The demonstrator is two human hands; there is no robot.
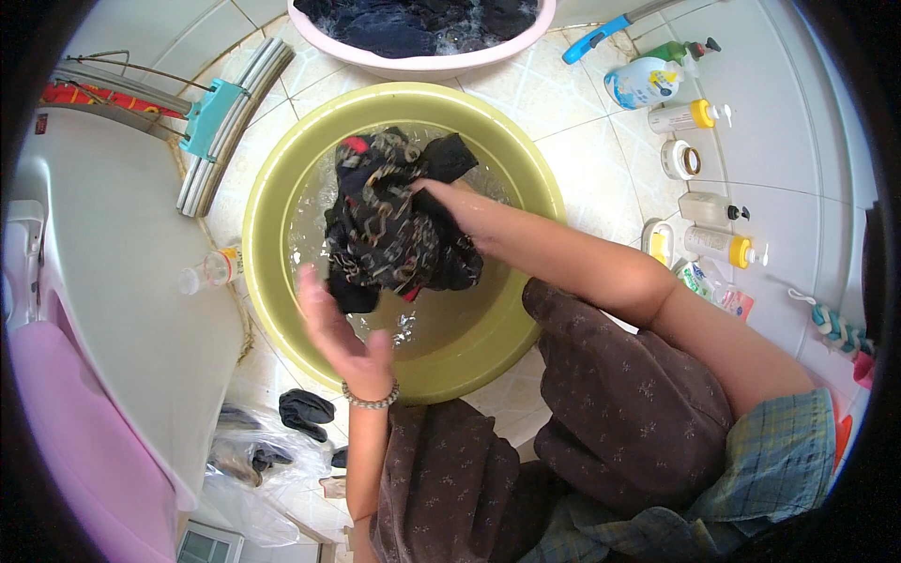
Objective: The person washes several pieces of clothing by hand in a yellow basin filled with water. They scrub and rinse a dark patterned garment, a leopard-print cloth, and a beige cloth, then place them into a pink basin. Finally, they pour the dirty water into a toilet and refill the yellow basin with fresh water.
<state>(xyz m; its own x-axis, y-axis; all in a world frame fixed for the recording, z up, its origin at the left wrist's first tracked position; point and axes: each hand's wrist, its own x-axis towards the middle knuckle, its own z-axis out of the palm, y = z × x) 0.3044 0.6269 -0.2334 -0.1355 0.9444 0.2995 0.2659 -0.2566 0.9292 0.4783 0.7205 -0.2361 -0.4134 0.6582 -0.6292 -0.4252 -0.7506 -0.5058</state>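
Note:
A black patterned garment with a chain-like print and red spots hangs bunched over murky water in a yellow-green basin. My right hand reaches in from the right and grips the garment; cloth hides most of its fingers. My left hand, wearing a beaded bracelet, is above the basin's near left side. Its fingers are stretched out and the thumb stands apart, with nothing held. The left fingertips are close to the garment's lower left edge; whether they touch it I cannot tell.
A pink tub of dark wet clothes stands beyond the basin. To the left are a sponge mop and a clear bottle. Several toiletry bottles line the right wall. Dark socks lie near a plastic bag.

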